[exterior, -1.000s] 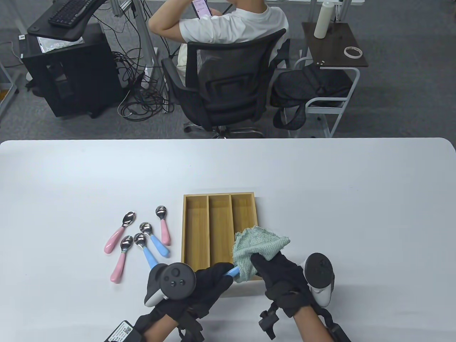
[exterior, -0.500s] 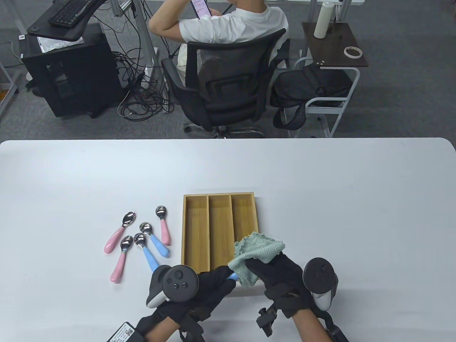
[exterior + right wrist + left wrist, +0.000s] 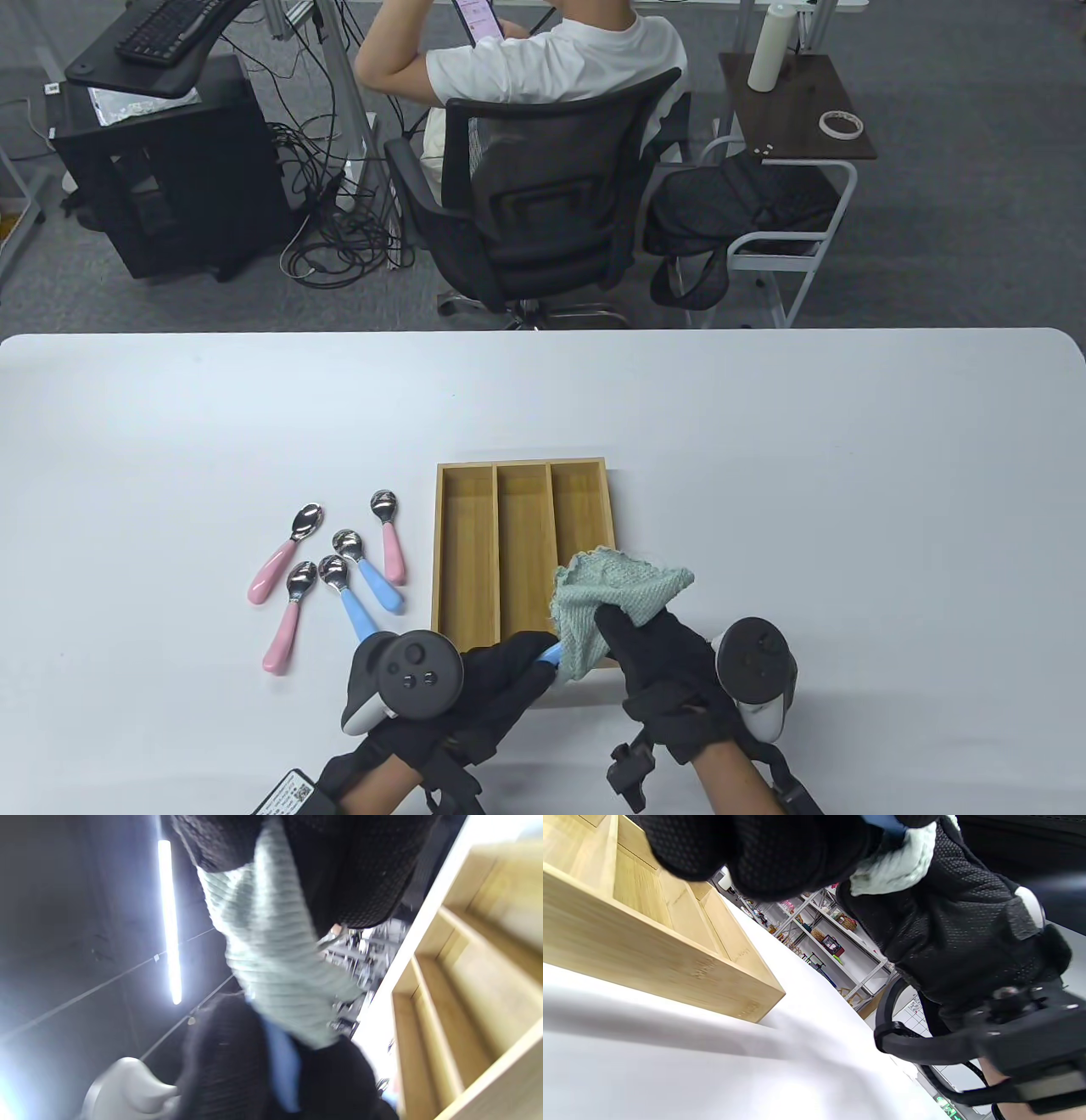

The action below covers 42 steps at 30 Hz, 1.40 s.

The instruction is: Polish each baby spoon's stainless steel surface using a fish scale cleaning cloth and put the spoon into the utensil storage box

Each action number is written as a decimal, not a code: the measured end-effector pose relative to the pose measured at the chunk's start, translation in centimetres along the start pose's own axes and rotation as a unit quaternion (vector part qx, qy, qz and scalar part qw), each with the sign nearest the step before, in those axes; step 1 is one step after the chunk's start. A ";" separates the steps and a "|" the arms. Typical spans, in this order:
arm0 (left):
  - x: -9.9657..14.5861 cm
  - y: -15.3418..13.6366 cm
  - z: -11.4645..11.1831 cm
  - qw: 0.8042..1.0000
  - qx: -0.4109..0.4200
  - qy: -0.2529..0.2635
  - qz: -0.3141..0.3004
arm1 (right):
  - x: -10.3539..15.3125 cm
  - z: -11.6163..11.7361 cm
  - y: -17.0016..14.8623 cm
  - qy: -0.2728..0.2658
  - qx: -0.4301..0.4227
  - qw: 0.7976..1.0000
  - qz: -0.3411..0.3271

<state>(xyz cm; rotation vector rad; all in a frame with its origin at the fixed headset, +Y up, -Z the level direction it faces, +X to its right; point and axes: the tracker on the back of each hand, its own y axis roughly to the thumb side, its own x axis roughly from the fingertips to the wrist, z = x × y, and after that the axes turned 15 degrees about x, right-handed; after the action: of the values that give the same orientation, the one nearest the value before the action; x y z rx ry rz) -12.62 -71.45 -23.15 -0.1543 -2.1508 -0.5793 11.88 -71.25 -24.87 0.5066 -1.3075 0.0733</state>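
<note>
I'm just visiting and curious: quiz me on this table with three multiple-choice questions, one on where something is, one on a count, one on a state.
1. Where do the loose spoons lie relative to the wooden box?
A. to its left
B. inside it
C. to its right

2. How many spoons lie loose on the table?
A. three
B. five
C. seven

3. What is in the box compartments?
A. spoons
B. the cloth
C. nothing visible

Answers:
1 A: the loose spoons lie left of the wooden box.
2 B: three pink handles and two blue.
3 C: bare wood shows; the cloth is in the right hand.
</note>
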 end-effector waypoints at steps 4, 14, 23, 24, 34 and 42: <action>0.0 0.1 -0.1 1.000 -0.018 0.001 -0.003 | -0.2 -0.1 -0.3 0.016 -0.037 0.999 0.003; 0.0 0.1 -0.5 1.000 -0.024 -0.016 -0.002 | 0.2 -0.2 0.3 -0.029 0.044 0.999 -0.004; 0.0 0.3 -0.7 1.000 -0.018 -0.022 -0.010 | 0.4 -0.5 0.5 -0.056 0.082 0.995 -0.008; 0.0 0.4 -0.7 1.000 -0.020 -0.020 -0.010 | 0.5 -0.6 0.6 -0.053 0.088 0.995 -0.006; -0.2 -0.2 -0.2 1.000 -0.007 -0.009 0.003 | 0.1 -0.1 0.1 0.003 0.014 1.000 -0.007; -0.3 0.2 -0.6 0.999 -0.014 -0.028 0.000 | 0.0 -0.1 -0.1 -0.010 0.052 0.999 0.009</action>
<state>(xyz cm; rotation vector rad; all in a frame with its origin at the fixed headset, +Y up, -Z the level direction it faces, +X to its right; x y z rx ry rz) -11.91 -71.54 -22.98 -0.1893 -2.1973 -0.6124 11.99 -71.36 -24.91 0.5853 -1.3324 0.1509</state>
